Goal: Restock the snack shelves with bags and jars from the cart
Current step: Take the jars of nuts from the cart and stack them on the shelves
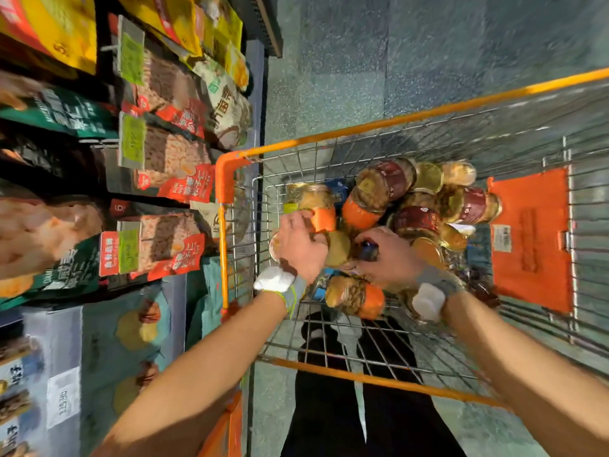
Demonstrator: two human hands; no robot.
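Observation:
A wire cart [389,122] with an orange rim holds a heap of jars. Several jars [418,222] have dark red labels and gold lids; others [361,206] have orange bands. My left hand [301,247] reaches into the cart's left side, its fingers curled over a jar [337,249] lying on its side. My right hand [390,255] is beside it in the middle of the heap, fingers bent around a small dark blue thing [368,253] that blur keeps me from naming. Another orange-banded jar [354,296] lies between my wrists. The snack shelves [158,153] stand to the left.
The shelves carry hanging snack bags [174,179] with red labels, green bags [62,113] and yellow bags [52,24]. Boxes [125,328] sit low on the left. An orange flap [530,239] covers the cart's right end. Grey floor [362,61] lies beyond. Dark trouser legs [329,407] show below the cart.

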